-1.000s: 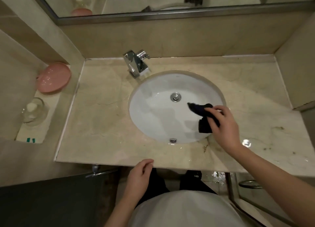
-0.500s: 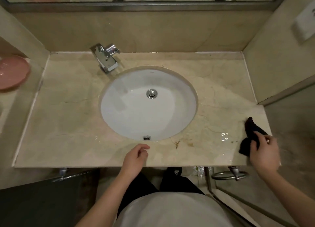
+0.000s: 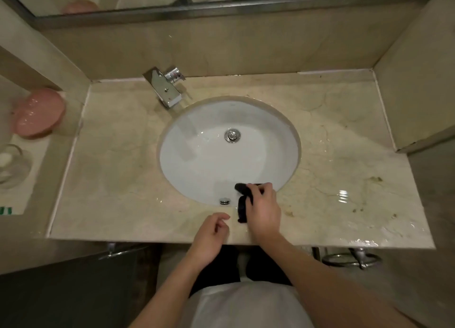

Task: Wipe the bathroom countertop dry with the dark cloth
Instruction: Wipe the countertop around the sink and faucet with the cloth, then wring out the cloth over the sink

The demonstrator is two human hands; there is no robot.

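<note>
The dark cloth runs front to back, long axis from the sink rim toward the counter's front edge, upper end curling left over the basin; half a second ago it sat at the countertop's far right edge; it's bunched, near black; right hand grips it, fingers clenched round the cloth; left hand rests at the front edge, fingers loosely curled, grasping nothing.

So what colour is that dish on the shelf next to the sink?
Pink. The dish shows best in the head view, at the left edge.
</note>
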